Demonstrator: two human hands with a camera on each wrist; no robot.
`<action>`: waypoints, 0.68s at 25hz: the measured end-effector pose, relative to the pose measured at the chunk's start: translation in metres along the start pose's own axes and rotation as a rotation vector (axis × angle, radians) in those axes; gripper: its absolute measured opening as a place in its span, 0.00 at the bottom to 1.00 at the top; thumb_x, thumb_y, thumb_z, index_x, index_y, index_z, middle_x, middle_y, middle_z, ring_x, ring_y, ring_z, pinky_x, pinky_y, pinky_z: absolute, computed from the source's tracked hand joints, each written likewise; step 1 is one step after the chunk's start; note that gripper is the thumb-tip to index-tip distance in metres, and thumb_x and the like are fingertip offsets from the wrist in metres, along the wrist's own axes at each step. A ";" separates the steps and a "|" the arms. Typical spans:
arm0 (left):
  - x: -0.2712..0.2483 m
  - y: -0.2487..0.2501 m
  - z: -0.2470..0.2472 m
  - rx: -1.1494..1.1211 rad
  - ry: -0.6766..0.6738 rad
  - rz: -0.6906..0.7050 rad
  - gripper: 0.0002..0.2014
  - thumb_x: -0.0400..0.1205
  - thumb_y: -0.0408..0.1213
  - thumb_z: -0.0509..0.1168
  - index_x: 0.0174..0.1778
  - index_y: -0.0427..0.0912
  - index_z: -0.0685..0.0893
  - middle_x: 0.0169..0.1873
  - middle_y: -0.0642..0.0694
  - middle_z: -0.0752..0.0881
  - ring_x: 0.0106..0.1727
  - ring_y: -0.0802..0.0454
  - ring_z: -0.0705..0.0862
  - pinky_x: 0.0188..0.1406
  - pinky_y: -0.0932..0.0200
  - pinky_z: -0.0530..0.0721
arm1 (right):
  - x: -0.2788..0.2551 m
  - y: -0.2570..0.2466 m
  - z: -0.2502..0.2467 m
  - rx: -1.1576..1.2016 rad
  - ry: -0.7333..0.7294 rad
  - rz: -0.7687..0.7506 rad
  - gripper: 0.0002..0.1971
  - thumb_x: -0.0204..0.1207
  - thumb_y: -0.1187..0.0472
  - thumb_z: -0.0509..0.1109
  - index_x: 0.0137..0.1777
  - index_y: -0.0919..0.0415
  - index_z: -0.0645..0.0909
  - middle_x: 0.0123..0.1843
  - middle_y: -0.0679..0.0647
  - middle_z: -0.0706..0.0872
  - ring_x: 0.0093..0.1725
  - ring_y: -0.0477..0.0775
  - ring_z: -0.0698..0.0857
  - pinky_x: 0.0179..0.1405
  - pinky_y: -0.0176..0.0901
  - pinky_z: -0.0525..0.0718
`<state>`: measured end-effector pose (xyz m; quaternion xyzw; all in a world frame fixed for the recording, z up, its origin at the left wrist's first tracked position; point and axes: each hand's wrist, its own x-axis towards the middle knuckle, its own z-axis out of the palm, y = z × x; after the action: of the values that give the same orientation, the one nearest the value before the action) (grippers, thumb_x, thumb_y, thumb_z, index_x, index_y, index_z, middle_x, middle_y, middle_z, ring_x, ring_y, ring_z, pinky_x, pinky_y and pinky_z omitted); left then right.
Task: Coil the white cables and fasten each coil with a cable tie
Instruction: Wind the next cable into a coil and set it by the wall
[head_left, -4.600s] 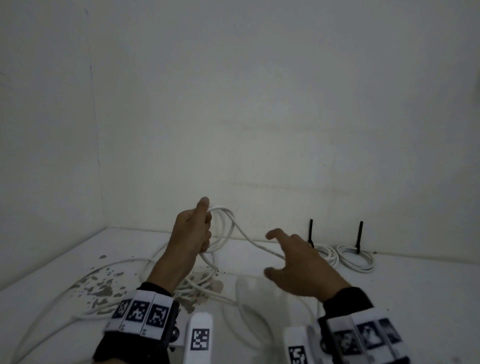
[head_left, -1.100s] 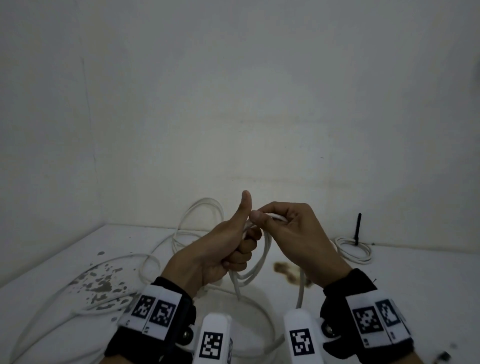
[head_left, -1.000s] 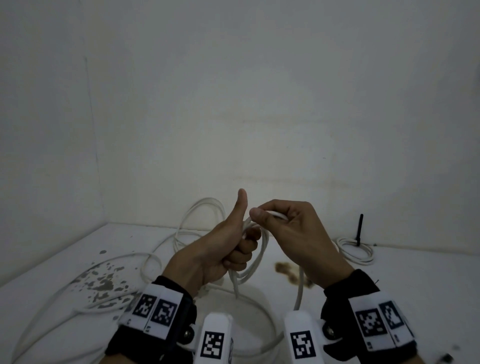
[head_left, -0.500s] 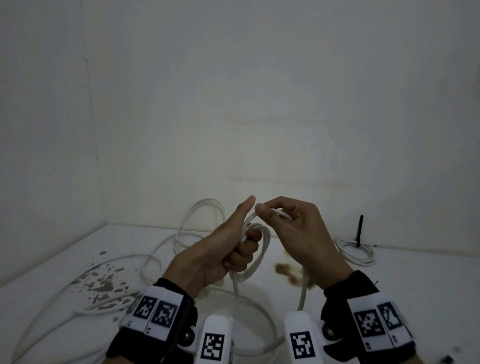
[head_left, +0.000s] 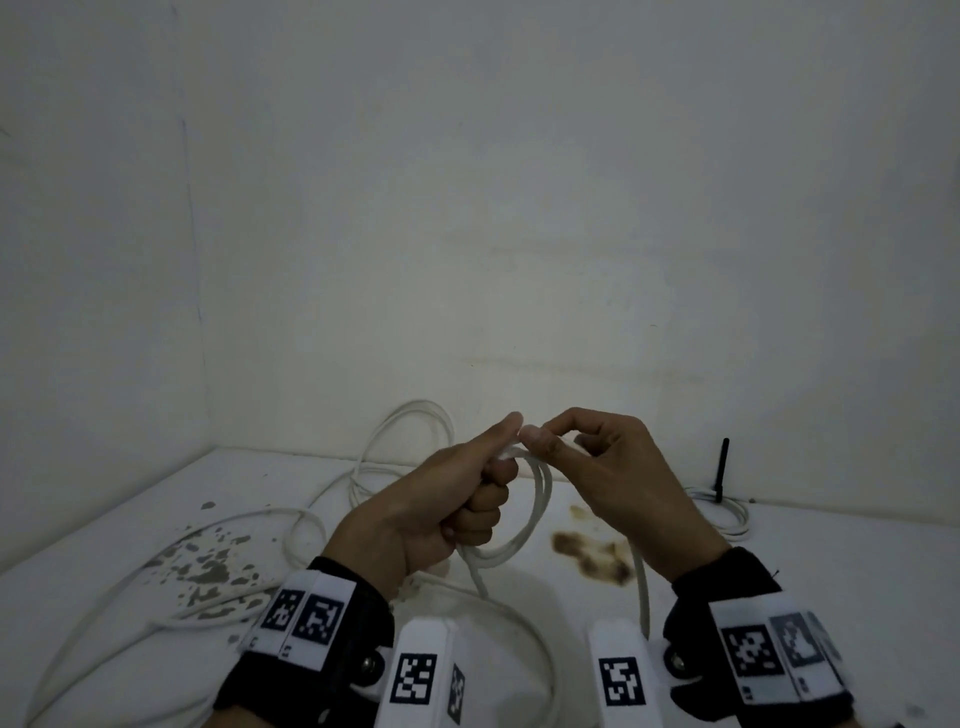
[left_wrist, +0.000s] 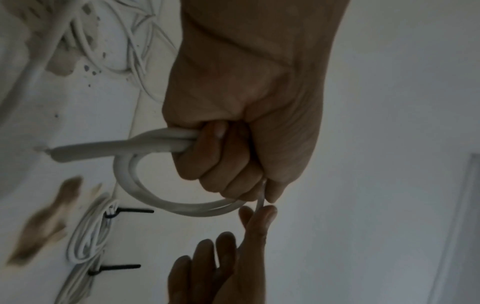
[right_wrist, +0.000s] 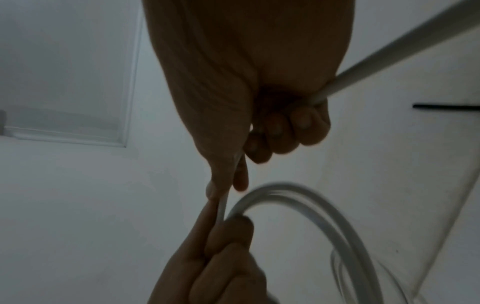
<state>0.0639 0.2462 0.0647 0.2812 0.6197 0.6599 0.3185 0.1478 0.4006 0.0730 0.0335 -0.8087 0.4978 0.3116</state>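
the left hand (head_left: 441, 512) is clenched around a small coil of round white plastic cable (head_left: 524, 525), held above the stained white bench (head_left: 831, 582). the right hand (head_left: 613, 478) pinches the next strand beside the left thumb. farther back, two tied white coils (left_wrist: 88, 232) with black cable ties (left_wrist: 130, 210) lie by the wall.

Loose white cable (head_left: 244, 525) sprawls over the left of the bench (head_left: 841, 582), so we see no clean path low on that side. Against the back wall on the right, a tied coil (head_left: 727, 514) with its upright black cable tie (head_left: 722, 467) stands in the way. Between them lies bare, stained bench.
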 end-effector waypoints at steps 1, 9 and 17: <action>0.000 0.001 -0.004 -0.087 0.011 0.013 0.27 0.80 0.63 0.61 0.22 0.52 0.63 0.17 0.54 0.55 0.14 0.58 0.51 0.13 0.67 0.50 | -0.001 0.000 -0.008 -0.011 -0.074 0.081 0.14 0.78 0.47 0.74 0.42 0.59 0.88 0.22 0.48 0.68 0.22 0.46 0.61 0.22 0.37 0.61; -0.003 0.016 -0.043 -0.577 0.048 0.128 0.28 0.84 0.55 0.54 0.17 0.49 0.64 0.17 0.54 0.48 0.15 0.56 0.45 0.12 0.72 0.47 | -0.005 0.020 -0.040 0.551 -0.183 0.332 0.08 0.84 0.65 0.64 0.59 0.58 0.80 0.31 0.56 0.70 0.25 0.53 0.68 0.24 0.45 0.79; 0.003 0.015 -0.052 -0.851 0.093 0.199 0.31 0.89 0.50 0.50 0.17 0.47 0.65 0.18 0.56 0.49 0.16 0.56 0.46 0.04 0.67 0.53 | -0.008 0.022 -0.016 -0.206 -0.437 0.155 0.21 0.82 0.69 0.69 0.67 0.44 0.84 0.61 0.44 0.90 0.56 0.41 0.90 0.63 0.53 0.87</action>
<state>0.0206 0.2149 0.0760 0.1532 0.2760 0.8959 0.3127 0.1539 0.4221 0.0565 0.0463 -0.9035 0.4161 0.0922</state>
